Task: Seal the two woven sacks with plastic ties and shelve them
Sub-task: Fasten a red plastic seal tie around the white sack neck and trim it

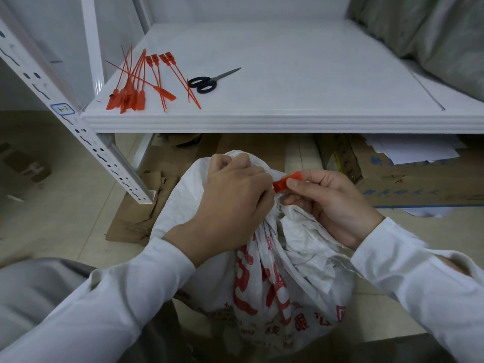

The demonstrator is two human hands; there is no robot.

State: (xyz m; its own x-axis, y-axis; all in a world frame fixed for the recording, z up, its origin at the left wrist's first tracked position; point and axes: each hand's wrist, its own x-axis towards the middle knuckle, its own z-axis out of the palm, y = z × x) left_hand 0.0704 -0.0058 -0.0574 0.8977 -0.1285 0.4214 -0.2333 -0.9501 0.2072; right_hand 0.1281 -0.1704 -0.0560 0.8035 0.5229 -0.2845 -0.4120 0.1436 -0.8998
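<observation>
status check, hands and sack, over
Left hand grips gathered sack neck. Right hand pinches red tie at the neck, closure not visible. Spare ties, scissors on shelf, away from hands.

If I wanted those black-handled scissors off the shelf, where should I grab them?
Probably by the two black loop handles of the black-handled metal scissors, coming from the front of the white shelf. They lie flat with the handles nearest the edge and the closed blades pointing away, back and right.

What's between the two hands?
Head view: the tag end of the red tie, pinched by the right hand, and the bunched neck of the white sack, gripped by the left hand.
</observation>
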